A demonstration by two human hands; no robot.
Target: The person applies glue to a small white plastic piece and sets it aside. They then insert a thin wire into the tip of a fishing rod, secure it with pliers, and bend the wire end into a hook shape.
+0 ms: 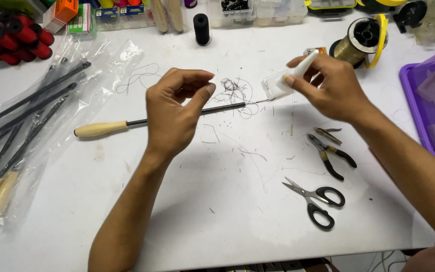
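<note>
A small white tube [298,68] is pinched in the right hand [323,85], grip closed on it, above the surface [217,211]. Left hand [174,111]: fingers curled, thumb meeting fingertips; whether thread is held can't be told. Wooden-handled rod [127,124] lies beneath.

A slim rod [177,116] with a pale wooden handle lies flat on the white table [217,221], handle pointing left, its dark shaft running right beneath the left hand [174,113]. At the shaft's tip sits a tangle of thin dark thread [237,90]. The right hand [323,88] holds a small white tube [300,68] tilted, its tip beside a small clear plastic box [273,85]. A thin needle [292,116] hangs straight down below that hand.
</note>
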